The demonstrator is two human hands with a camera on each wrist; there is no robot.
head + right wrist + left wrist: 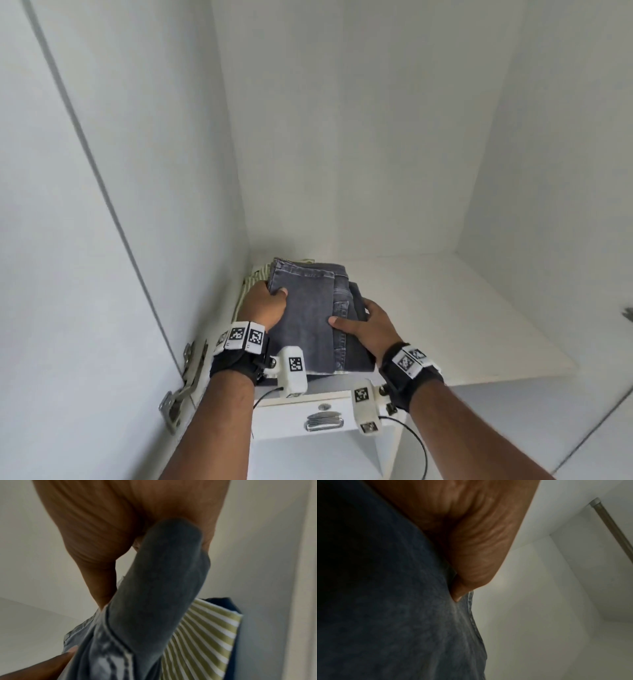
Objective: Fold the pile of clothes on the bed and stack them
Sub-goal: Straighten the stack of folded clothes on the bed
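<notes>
Folded grey jeans (308,308) lie on top of a green-and-white striped garment (251,279) on a white wardrobe shelf (445,308). My left hand (265,303) grips the jeans' left edge, thumb on top and fingers hidden below. My right hand (359,322) grips their right edge the same way. In the left wrist view my thumb (458,588) presses into the denim (393,615). The right wrist view shows the jeans' fold (154,588) held in my palm. Beneath it are the striped garment (205,635) and a navy piece (231,604).
The stack sits in the shelf's left corner against the white side wall (205,171). An open door (68,240) with metal hinges (181,387) stands at the left. A drawer with a metal handle (323,421) is under the shelf. A hanging rod (611,524) runs overhead.
</notes>
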